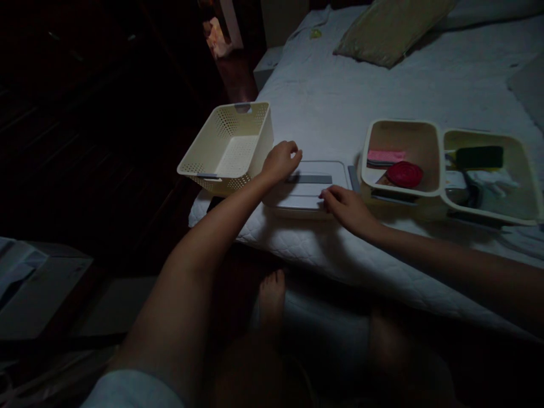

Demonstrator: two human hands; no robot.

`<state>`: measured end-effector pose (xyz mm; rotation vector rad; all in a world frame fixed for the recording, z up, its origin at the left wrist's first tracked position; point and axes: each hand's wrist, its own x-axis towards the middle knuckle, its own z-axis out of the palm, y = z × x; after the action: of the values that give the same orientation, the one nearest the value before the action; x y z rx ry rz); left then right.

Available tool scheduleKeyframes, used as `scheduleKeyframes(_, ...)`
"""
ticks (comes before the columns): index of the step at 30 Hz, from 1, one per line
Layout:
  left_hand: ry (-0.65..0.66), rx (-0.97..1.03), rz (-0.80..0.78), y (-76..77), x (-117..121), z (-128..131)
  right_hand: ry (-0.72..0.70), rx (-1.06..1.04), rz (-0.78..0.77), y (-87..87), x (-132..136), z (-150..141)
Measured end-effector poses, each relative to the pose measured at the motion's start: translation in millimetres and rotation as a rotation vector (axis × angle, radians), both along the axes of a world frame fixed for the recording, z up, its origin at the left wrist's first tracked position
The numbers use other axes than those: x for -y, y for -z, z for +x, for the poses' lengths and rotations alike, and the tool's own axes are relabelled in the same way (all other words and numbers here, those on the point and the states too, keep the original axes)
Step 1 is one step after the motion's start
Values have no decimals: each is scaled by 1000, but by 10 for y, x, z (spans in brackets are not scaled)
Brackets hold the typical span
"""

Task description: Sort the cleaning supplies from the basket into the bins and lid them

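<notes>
A lidded storage box (317,199) with a white lid and a grey handle strip stands at the bed's near edge. My left hand (283,161) is over the left part of the lid, its fingers loosely bent and apart, with nothing seen in them. My right hand (349,208) is at the lid's front right corner, fingers loosely curved and holding nothing that I can see. Whether either hand touches the lid, I cannot tell. Left of the box sits an empty cream perforated basket (261,150) with grey handles.
To the right, a cream bin (440,161) holds a pink folded cloth (386,156) and a red roll (404,174). Another bin (529,170) contains a dark green item (479,157) and white pieces. A cushion (391,34) lies farther back on the bed (314,119). Dark furniture stands left.
</notes>
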<state>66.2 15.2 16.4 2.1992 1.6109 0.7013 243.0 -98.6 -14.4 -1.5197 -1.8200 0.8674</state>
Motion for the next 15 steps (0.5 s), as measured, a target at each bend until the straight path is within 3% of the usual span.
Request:
scheduleKeyframes(4,25,-103,-19,203,-259,-40,-76,-71,-381,20,230,-59)
scheduleKeyframes(8,43,-147,-93,267,-365,-77,51,-177,-716,40,291,-153)
scheduleKeyframes(12,66,-216,-124,270,-333,-88,223,-415,-805,143,291,-260)
scheduleKeyframes(15,48,-300,-109,290,-296,-81,373,-618,-747,198,271,-388)
